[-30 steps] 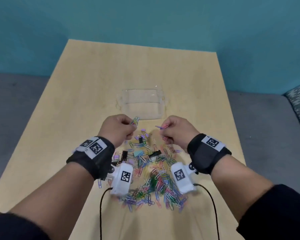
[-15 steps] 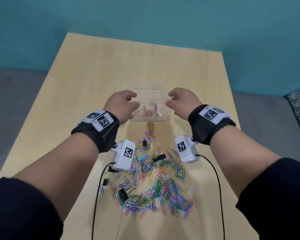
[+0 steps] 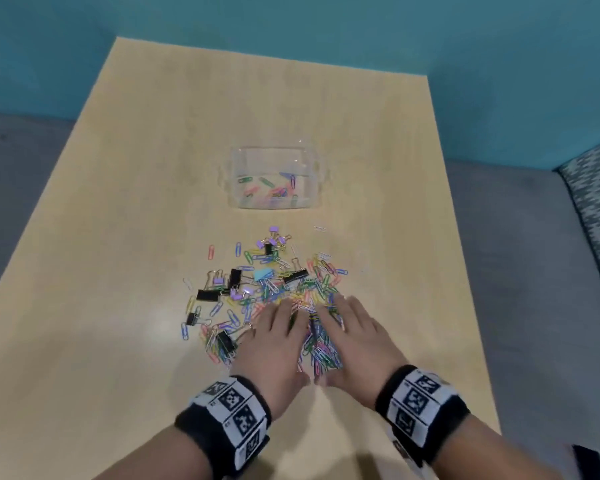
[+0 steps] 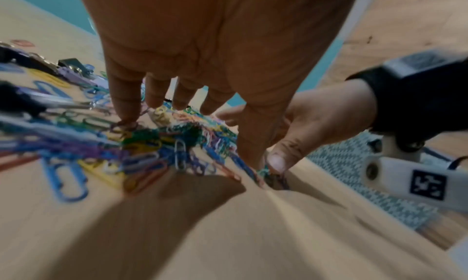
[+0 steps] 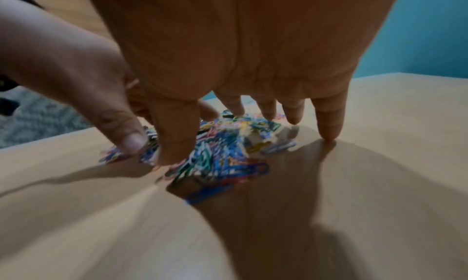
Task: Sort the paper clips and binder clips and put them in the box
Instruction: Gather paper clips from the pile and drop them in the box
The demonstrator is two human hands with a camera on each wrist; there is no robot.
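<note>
A clear plastic box (image 3: 234,188) stands mid-table with several coloured paper clips (image 3: 271,190) in it. In front of it lies a mixed pile of paper clips (image 3: 284,289), with black binder clips (image 3: 234,277) and small purple binder clips (image 3: 273,229) on its left and far side. My left hand (image 3: 274,344) and right hand (image 3: 352,341) lie side by side on the near part of the pile. Their fingers are straight and a heap of clips (image 5: 222,150) sits between them. In the left wrist view my left hand's fingertips (image 4: 124,112) touch the clips (image 4: 152,144).
The wooden table (image 3: 118,237) has bare room on both sides and behind the box. A red clip (image 3: 211,252) and a white clip (image 3: 319,228) lie apart from the pile. Grey floor and a patterned cushion (image 3: 596,202) are off the right edge.
Both hands pinched clips a second ago, moved over the box, and have come back toward me. They now lie flat on the near part of the pile, holding nothing.
</note>
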